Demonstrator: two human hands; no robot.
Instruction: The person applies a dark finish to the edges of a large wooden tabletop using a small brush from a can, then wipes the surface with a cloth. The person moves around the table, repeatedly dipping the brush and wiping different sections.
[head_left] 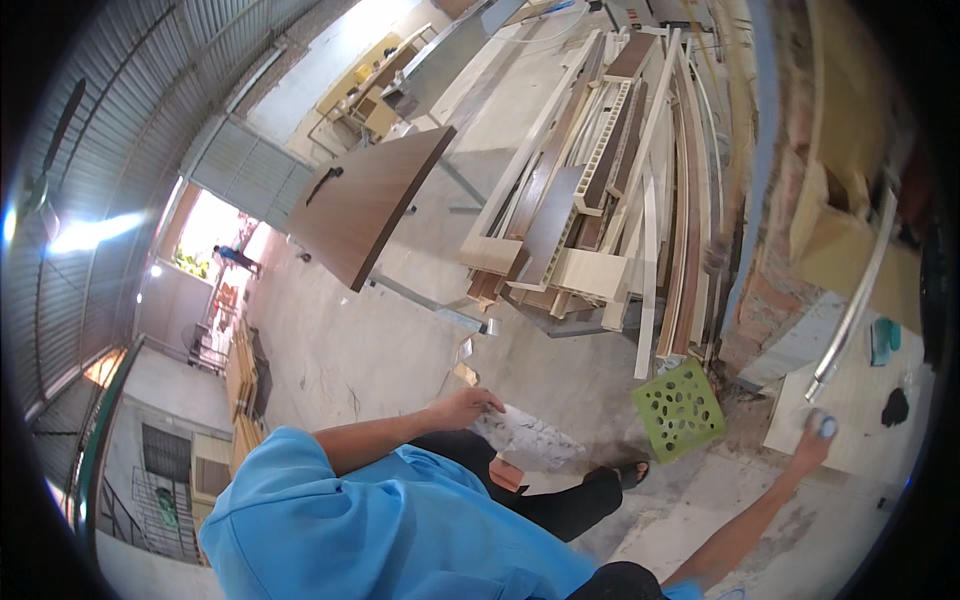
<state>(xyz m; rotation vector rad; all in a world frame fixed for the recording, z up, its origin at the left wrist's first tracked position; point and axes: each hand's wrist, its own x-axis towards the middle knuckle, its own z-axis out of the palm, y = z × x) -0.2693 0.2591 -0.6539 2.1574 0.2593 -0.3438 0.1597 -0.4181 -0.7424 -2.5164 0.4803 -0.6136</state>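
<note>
My right hand (812,446) reaches out to the far right, its fingers closed around a small whitish round thing (827,427) with a blue-grey end. It is over the edge of a pale board surface (850,440); contact cannot be made out. On that surface lie a teal object (884,340) and a black, crumpled-looking item (895,408). My left hand (466,409) hangs before my body with curled fingers. Just beyond it shows a whitish, grey-streaked sheet (530,436); whether the fingers grip it is hidden.
A green perforated plastic stool (680,410) stands between me and the right-hand surface. Ahead lies a big stack of boards and strips (590,200). A brown wooden panel (375,205) rests on a metal frame. A metal tube (850,300) slants down at right. Another person (238,259) is far left.
</note>
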